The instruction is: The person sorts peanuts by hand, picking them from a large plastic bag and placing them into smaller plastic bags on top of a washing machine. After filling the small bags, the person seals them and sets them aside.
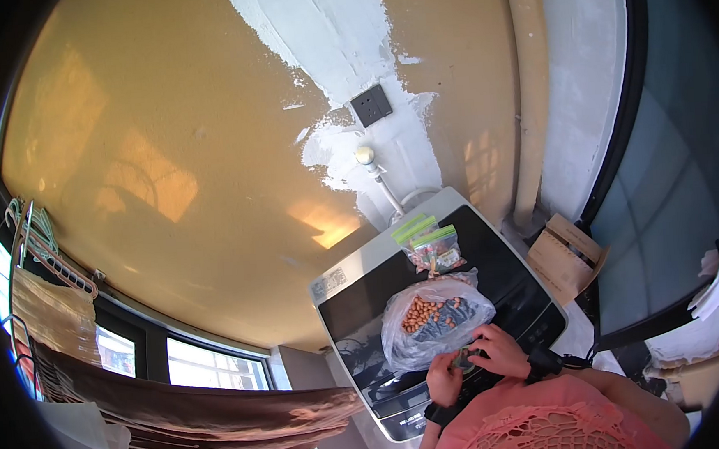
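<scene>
My left hand (444,381) and my right hand (501,352) meet at the front of a washing machine's dark lid (356,323). Between their closed fingers is a small dark-greenish item (464,360), too small and too covered to name. Just beyond my hands lies an open clear plastic bag (398,350). Reddish-brown nuts (421,313) show inside it, beside a patch of blue-grey material (456,316). Farther back on the lid rest green-topped zip bags (436,235) with pinkish contents.
A wall socket (371,105) and a tap with a pipe (365,156) are behind the machine. An open cardboard box (566,260) stands to the right. Brown cloth (248,416) and hangers (43,235) hang at left by the window.
</scene>
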### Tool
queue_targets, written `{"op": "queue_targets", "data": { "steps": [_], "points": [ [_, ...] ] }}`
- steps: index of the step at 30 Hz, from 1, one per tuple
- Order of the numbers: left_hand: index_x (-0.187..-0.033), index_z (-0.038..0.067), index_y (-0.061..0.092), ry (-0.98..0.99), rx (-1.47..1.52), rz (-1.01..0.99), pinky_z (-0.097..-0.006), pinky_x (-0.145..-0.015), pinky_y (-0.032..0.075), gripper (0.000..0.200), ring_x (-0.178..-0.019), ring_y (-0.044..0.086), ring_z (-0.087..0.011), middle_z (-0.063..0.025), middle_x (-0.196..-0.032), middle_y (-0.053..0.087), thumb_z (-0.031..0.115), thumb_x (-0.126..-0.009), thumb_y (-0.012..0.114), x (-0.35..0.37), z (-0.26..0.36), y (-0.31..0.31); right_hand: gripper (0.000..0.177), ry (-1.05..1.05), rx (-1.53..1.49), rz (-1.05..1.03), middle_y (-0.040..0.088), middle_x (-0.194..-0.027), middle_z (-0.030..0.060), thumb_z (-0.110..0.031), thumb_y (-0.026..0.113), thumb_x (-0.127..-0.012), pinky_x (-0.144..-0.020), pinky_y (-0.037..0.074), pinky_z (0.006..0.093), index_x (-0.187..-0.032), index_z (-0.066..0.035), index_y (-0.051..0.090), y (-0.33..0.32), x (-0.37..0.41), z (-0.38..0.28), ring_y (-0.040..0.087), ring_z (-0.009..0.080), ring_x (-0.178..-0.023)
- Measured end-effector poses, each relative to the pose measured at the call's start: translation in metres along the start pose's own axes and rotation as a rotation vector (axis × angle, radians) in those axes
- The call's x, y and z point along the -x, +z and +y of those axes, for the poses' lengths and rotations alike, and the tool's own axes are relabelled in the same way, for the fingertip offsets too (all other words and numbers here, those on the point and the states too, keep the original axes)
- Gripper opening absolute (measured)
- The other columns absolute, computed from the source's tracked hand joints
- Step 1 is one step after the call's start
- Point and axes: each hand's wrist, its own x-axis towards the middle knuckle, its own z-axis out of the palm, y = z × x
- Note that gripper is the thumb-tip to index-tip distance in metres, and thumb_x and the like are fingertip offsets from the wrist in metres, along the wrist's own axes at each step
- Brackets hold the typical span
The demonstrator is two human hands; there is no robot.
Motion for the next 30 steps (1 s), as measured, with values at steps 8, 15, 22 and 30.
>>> {"op": "queue_targets", "data": {
  "steps": [8,15,22,30],
  "points": [
    [-0.108,0.003,0.074,0.062,-0.008,0.044,-0.0365,-0.068,0.053,0.038,-0.074,0.067,-0.0289,-0.0147,-0.093,0.068,-0.005,-0.073,0.062,-0.001,-0.003,0.002,0.022,-0.035,0.013,-0.078,0.059,-0.106,0.0083,-0.025,0.079,-0.083,-0.083,0.051,0.0376,-0.091,-0.005,0.072,-0.016,0.007,-0.002,0.061,0.028,-0.098],
    [-0.107,0.003,0.073,0.016,-0.001,-0.023,-0.0402,-0.074,0.054,0.032,-0.083,0.066,-0.0336,-0.015,-0.095,0.067,-0.003,-0.077,0.062,-0.007,0.011,-0.004,0.02,0.024,-0.165,-0.049,0.058,-0.101,0.011,-0.02,0.075,-0.088,-0.073,0.054,0.0383,-0.088,0.0,0.069,-0.009,0.012,0.002,0.065,0.0286,-0.081],
    [-0.105,0.004,0.074,0.056,0.014,-0.044,-0.038,-0.071,0.053,0.025,-0.078,0.067,-0.0295,-0.013,-0.094,0.068,0.0,-0.082,0.066,-0.015,0.02,-0.008,0.014,0.116,-0.128,0.011,0.061,-0.099,0.0128,-0.011,0.071,-0.088,-0.073,0.054,0.0364,-0.094,0.002,0.071,0.003,0.014,0.006,0.066,0.0289,-0.082],
    [-0.096,0.009,0.076,0.175,-0.126,0.108,-0.0408,-0.071,0.053,0.012,-0.081,0.066,-0.0305,-0.01,-0.089,0.068,0.006,-0.086,0.07,-0.065,0.008,0.0,0.015,0.131,-0.108,0.012,0.061,-0.1,0.0119,-0.006,0.068,-0.085,-0.073,0.055,0.0357,-0.098,0.002,0.071,0.005,0.015,0.005,0.067,0.0269,-0.081]
  ]
}}
